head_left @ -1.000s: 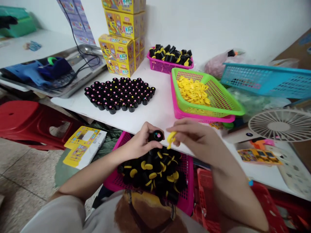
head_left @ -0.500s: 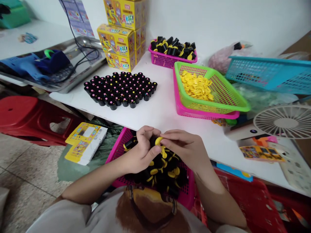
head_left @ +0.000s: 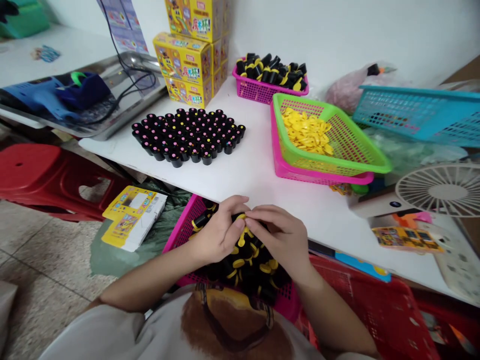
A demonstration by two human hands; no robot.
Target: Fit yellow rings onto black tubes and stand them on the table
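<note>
My left hand (head_left: 219, 232) is closed, its curled fingers around a mostly hidden small black cup (head_left: 234, 217). A yellow lid-like piece (head_left: 242, 218) lies at the cup's end, with my left thumb beside it. My right hand (head_left: 282, 234) is closed too, its thumb and fingertips pinching the yellow piece's edge. A yellow tab (head_left: 242, 239) shows just under it. Both hands are close together over a pink basket (head_left: 179, 225) of black cups with yellow lids (head_left: 265, 268), below the table's front edge.
Rows of black cups (head_left: 187, 135) stand on the white table. Behind are yellow boxes (head_left: 183, 57) and a pink basket (head_left: 255, 93) of lidded cups. A green basket (head_left: 348, 150) holds yellow pieces (head_left: 307, 131). A fan (head_left: 442, 190) is at right, a red stool (head_left: 30, 167) at left.
My right hand has shifted slightly left and its fingertips now cover more of the yellow piece. The piece shows less of its face. The whole view has moved slightly.
</note>
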